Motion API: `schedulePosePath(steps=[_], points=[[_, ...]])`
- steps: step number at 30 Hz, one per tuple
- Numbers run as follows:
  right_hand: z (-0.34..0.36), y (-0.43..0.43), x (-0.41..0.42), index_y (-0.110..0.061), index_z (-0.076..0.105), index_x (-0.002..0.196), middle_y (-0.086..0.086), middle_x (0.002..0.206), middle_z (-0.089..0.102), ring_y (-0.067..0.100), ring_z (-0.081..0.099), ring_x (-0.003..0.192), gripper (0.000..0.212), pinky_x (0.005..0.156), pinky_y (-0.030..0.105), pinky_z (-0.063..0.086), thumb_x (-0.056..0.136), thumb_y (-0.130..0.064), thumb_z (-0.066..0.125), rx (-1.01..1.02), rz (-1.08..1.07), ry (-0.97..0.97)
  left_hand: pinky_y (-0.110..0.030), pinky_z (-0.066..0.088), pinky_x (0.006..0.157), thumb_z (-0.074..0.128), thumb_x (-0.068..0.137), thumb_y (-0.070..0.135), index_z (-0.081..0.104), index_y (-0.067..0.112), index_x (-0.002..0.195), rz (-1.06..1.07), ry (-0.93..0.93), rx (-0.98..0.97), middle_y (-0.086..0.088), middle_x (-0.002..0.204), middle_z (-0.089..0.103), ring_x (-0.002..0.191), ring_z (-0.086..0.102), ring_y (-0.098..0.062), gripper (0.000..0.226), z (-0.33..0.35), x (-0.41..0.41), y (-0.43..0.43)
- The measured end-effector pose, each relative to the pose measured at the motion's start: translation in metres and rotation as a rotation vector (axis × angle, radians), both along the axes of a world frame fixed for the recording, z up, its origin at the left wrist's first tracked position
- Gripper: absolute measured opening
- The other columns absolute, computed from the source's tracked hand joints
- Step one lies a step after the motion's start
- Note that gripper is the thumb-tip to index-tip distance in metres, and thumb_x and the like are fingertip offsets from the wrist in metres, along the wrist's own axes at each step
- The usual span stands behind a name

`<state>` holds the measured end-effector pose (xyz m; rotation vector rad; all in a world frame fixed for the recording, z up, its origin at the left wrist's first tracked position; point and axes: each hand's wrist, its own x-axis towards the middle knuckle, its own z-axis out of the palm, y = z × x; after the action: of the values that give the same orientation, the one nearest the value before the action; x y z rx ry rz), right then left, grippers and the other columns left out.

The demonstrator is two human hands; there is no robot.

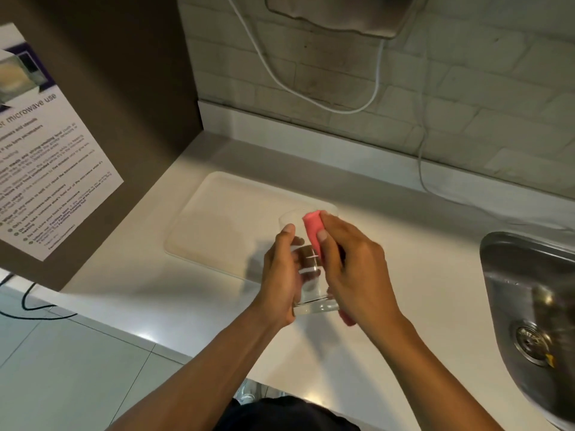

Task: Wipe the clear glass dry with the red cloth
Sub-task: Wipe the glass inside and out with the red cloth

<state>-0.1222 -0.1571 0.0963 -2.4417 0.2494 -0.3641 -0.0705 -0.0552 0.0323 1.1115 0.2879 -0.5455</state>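
Observation:
A clear glass (306, 284) is held tilted above the white counter, its open mouth pointing away from me and its thick base towards me. My left hand (280, 275) is wrapped around its left side. My right hand (351, 269) grips the red cloth (312, 227), which is folded over the right part of the rim and down along the glass wall. A bit of the cloth also sticks out below my right palm. My thumb presses the cloth against the glass.
A pale tray (217, 219) lies on the white counter (404, 275) under the hands. A steel sink (529, 293) sits at the right. A brown panel with a microwave notice (46, 169) stands at the left. White cables (376, 88) hang on the tiled wall.

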Motion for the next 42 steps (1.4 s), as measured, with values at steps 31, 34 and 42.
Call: schedulePosePath(steps=[31, 34, 42], points=[[-0.008, 0.000, -0.015, -0.025, 0.053, 0.141, -0.009, 0.143, 0.053, 0.008, 0.052, 0.130, 0.039, 0.111, 0.016, 0.033, 0.102, -0.030, 0.049, 0.055, 0.022, -0.073, -0.061, 0.057, 0.096, 0.053, 0.088, 0.065, 0.058, -0.005, 0.125, -0.011, -0.023, 0.017, -0.036, 0.107, 0.073, 0.097, 0.072, -0.042, 0.080, 0.011, 0.000, 0.005], [-0.007, 0.007, -0.015, -0.027, 0.050, 0.143, -0.010, 0.146, 0.050, 0.000, 0.045, 0.131, 0.040, 0.112, 0.016, 0.032, 0.104, -0.029, 0.049, -0.024, 0.061, -0.095, -0.058, 0.056, 0.100, 0.049, 0.097, 0.062, 0.059, -0.005, 0.129, 0.035, -0.018, 0.017, -0.037, 0.119, 0.072, 0.113, 0.071, -0.051, 0.075, 0.014, 0.002, 0.005], [-0.011, 0.002, -0.015, -0.027, 0.054, 0.139, -0.012, 0.140, 0.054, 0.012, 0.058, 0.124, 0.037, 0.104, 0.009, 0.032, 0.102, -0.030, 0.051, 0.003, 0.013, -0.063, -0.061, 0.056, 0.100, 0.047, 0.101, 0.061, 0.060, -0.005, 0.129, 0.000, -0.010, 0.061, -0.032, 0.118, 0.075, 0.111, 0.073, -0.046, 0.072, 0.005, -0.002, 0.003]])
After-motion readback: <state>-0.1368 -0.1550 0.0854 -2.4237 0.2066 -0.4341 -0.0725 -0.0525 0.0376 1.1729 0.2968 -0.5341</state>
